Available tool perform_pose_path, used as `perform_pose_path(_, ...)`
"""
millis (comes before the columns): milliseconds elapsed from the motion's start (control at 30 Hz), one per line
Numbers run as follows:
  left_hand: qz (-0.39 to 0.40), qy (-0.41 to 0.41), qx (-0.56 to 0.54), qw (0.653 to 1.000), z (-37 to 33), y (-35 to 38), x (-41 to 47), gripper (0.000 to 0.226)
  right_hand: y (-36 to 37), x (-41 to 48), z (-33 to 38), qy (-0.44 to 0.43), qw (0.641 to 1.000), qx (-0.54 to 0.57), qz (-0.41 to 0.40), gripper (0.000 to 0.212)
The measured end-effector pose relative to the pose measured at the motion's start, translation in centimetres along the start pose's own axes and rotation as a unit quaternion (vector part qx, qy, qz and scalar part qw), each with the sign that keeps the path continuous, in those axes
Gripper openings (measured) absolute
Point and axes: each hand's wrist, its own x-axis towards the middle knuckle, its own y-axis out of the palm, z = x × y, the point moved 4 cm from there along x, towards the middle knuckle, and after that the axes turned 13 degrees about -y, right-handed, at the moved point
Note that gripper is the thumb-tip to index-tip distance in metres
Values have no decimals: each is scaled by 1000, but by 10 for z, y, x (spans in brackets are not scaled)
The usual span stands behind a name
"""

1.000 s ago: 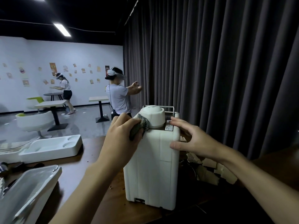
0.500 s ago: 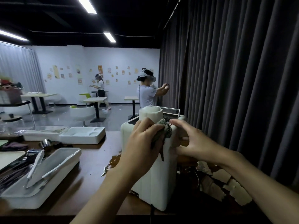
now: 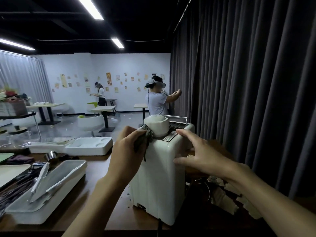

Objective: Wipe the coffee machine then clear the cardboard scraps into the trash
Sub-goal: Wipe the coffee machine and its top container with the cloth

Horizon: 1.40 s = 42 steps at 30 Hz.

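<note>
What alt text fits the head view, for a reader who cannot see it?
The left hand presses a grey cloth against the round cap of a white coffee machine on a wooden table, while the right hand rests on its top edge. Cardboard scraps lie to its right, before a dark curtain.

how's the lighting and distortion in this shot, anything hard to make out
Head view: dim room, ceiling strips blown out white; the pale machine reads clearly, the cloth in the left hand is dark but legible; the scraps right of the machine sink into shadow by the dark curtain; wide-angle bending at the edges.
</note>
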Motion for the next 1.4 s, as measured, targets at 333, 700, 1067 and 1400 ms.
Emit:
perform_pose_path(333, 77, 103, -21, 992, -28, 9, -16, 28, 2, -2, 8, 19, 1000, 1, -3, 88)
perform_pose_path(700, 85, 101, -17, 991, -34, 13, -12, 26, 3, -5, 12, 38, 999, 6, 4, 87)
perform_pose_path(1067, 85, -141, -268, 949, -38, 13, -2, 33, 0, -13, 64, -9, 999, 18, -34, 92)
perform_pose_path(1400, 21, -75, -110, 991, -50, 4, 0, 52, -16, -10, 24, -19, 966, 107, -234, 36)
